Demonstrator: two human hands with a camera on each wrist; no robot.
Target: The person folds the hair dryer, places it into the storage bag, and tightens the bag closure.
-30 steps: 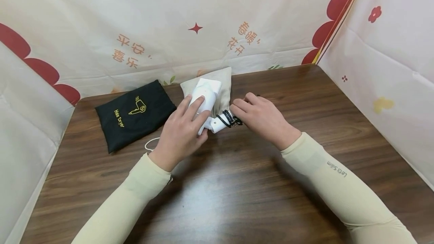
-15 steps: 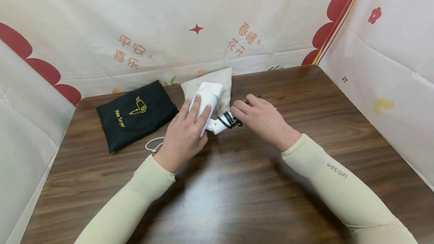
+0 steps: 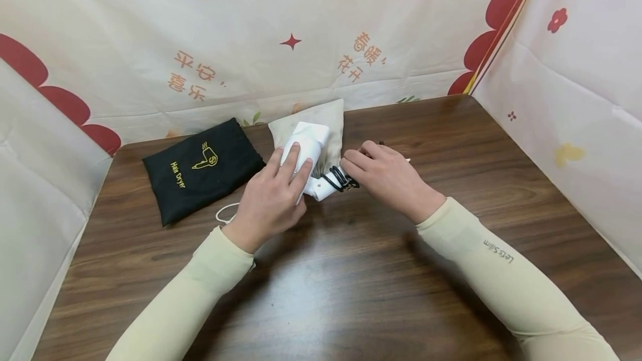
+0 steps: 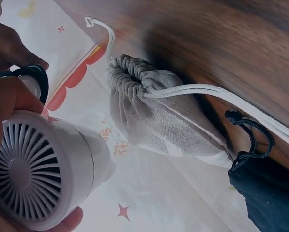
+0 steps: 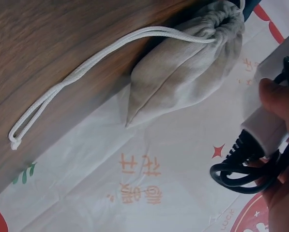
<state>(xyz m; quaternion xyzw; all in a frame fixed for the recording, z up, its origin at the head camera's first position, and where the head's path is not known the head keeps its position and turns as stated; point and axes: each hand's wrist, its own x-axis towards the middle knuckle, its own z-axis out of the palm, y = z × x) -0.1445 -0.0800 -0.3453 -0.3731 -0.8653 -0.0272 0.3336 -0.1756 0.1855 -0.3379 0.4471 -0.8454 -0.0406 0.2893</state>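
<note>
A white hair dryer (image 3: pixel 315 133) is held up over the wooden table by both hands. Spread fingers and thumb of the left hand (image 3: pixel 268 199) grip its head; the slotted rear grille (image 4: pixel 52 169) faces the left wrist camera. The right hand (image 3: pixel 388 177) holds the handle, its thumb on the white casing and its fingers around the lower end. Black cord (image 5: pixel 248 179) is looped about that handle. Behind the dryer lies a grey-beige drawstring bag (image 3: pixel 332 132), its gathered mouth (image 4: pixel 129 75) toward the person. Much of the handle is hidden beneath the right hand.
A flat black pouch (image 3: pixel 200 183) printed with a yellow hair dryer lies on the left. White drawstrings (image 4: pixel 202 88) trail from the beige bag onto the wooden table (image 3: pixel 321 294). Printed cloth walls (image 3: pixel 251 15) stand behind and at both sides.
The dryer's head and the left hand have dipped slightly toward the table since the first frame. The right hand has barely moved; both bags stay put.
</note>
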